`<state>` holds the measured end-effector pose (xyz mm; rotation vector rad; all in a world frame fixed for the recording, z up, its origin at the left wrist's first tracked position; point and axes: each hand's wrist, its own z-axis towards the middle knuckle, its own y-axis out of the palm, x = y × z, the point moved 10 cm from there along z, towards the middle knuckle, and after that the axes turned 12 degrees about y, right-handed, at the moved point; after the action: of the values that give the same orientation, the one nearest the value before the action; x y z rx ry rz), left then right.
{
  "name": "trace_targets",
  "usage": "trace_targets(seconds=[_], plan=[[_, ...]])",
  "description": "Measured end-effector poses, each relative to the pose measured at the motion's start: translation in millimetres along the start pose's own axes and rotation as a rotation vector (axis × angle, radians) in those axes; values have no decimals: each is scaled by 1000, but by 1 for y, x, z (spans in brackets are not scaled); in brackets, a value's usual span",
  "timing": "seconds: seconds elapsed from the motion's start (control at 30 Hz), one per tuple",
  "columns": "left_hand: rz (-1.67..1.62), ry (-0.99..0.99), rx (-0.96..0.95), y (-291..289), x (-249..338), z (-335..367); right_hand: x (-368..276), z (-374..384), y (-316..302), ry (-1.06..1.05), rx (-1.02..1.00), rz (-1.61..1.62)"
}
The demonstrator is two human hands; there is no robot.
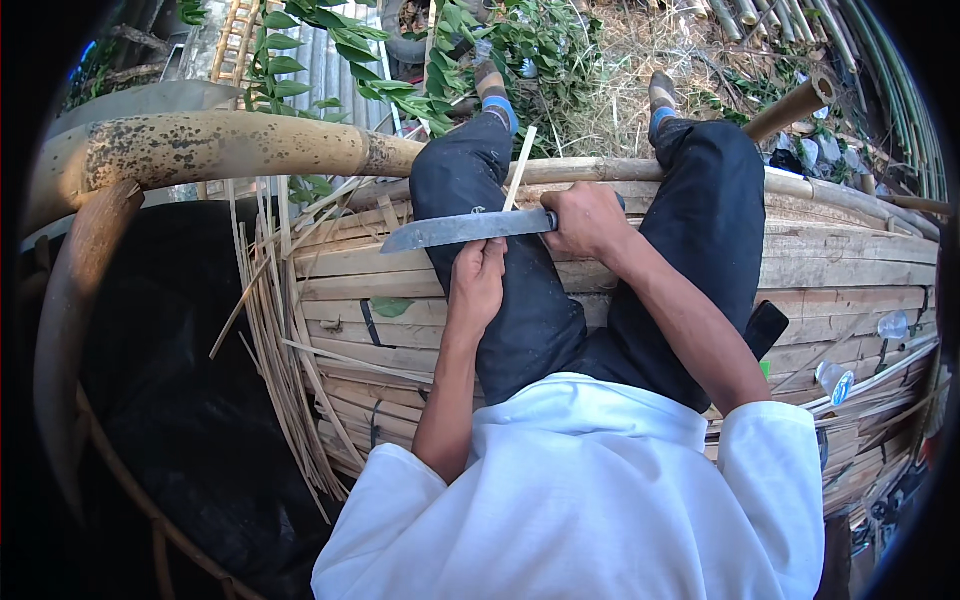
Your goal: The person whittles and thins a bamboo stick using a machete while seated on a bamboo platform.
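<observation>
My right hand [588, 220] is closed around the dark handle of a machete [450, 231]. Its broad grey blade points left, lying across above my left thigh. Under the blade, my left hand [477, 283] is closed, thumb and fingers pinching the near end of a thin bamboo strip [522, 167]. The strip runs away from me past the blade, its pale far end sticking up beyond it. A small curl, perhaps a shaving, shows at the blade's upper edge. Part of the strip is hidden behind the blade and my fingers.
I sit on a slatted bamboo bench [850, 272]. A bundle of thin bamboo strips [280, 370] lies to my left, by a thick bamboo pole [230, 150]. A dark phone [766, 328] and clear plastic cups [833, 378] rest at my right. Leafy branches [350, 45] hang ahead.
</observation>
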<state>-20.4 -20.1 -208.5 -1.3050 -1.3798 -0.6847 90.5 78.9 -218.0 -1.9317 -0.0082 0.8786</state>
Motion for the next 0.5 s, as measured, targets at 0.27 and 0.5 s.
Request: trace_targets(seconds=[0.27, 0.5], plan=[[-66, -66, -28, 0, 5, 5, 25, 14, -13, 124, 55, -38], [-191, -133, -24, -1, 5, -1, 137, 40, -29, 625, 192, 271]])
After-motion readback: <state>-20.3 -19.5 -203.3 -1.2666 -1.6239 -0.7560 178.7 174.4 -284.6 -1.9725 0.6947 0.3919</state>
